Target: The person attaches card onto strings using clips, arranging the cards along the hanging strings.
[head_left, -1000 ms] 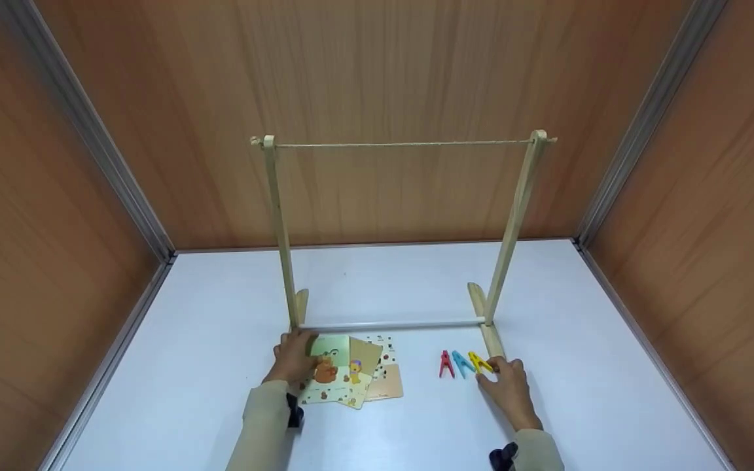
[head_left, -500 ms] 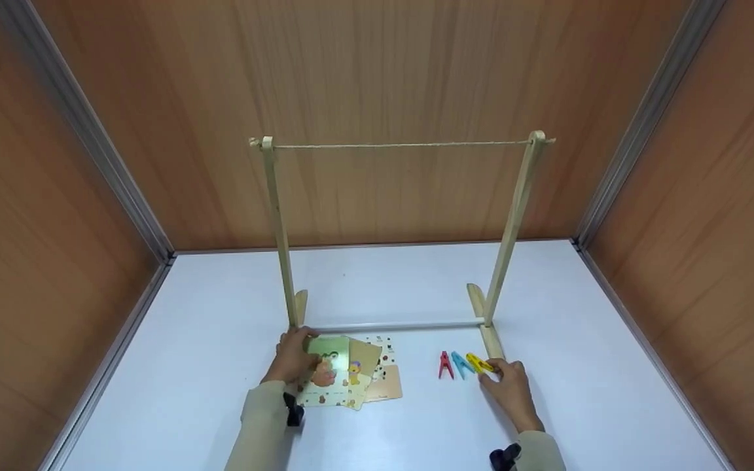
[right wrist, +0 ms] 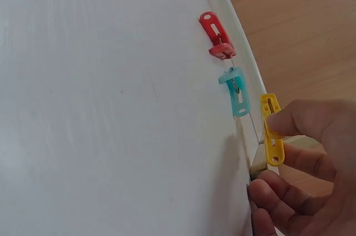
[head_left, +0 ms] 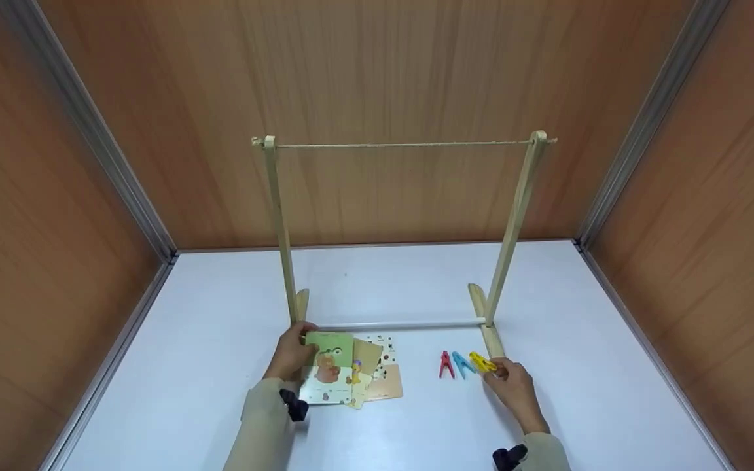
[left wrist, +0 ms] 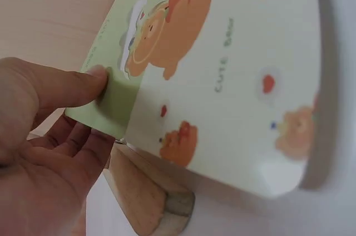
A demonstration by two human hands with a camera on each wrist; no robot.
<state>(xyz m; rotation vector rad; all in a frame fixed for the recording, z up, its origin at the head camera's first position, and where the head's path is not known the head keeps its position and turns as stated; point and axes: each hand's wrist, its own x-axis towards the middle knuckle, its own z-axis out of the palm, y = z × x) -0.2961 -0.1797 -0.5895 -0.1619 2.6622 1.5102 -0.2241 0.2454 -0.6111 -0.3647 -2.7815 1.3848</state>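
My left hand [head_left: 290, 353] pinches the green-and-white bear card [left wrist: 183, 74] near its left edge, thumb on the printed face and fingers behind. In the left wrist view the card tilts up off the table. Two more cards lie partly beneath it in the head view: a tan-and-yellow card [head_left: 368, 356] and a peach-and-white card [head_left: 387, 384]. My right hand [head_left: 513, 390] pinches a yellow clothespin [right wrist: 272, 130] between thumb and forefinger. To its left lie a blue clothespin [head_left: 463, 364] and a red clothespin [head_left: 446, 364], both on the white table.
A wooden frame stands behind the cards, with a left post [head_left: 280, 229], a right post [head_left: 514, 229], a string [head_left: 396, 144] across the top and a white bar [head_left: 396, 325] low down. Wood-grain panels [head_left: 390, 78] enclose the white table [head_left: 220, 314] at the back and sides.
The bear card has come up off the table in my left hand. My right hand has tightened on the yellow clothespin, which has turned and shifted slightly.
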